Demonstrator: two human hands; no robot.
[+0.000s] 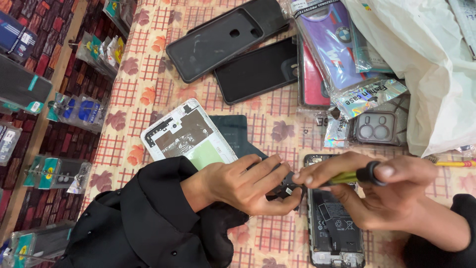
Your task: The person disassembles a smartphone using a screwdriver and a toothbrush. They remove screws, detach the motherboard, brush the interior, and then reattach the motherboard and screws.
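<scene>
— Holding what?
— Left hand (248, 183) pinches a small black part (286, 188); right hand (377, 191) grips a screwdriver (349, 176), above the opened phone (333, 226).
— Beyond the phone?
— Three black cases (218, 42), one white bag (421, 64).

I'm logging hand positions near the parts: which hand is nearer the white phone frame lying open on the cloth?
Left. The left hand lies just beside the white phone frame, its sleeve overlapping the frame's lower edge. The right hand, holding a screwdriver, sits farther off.
</scene>
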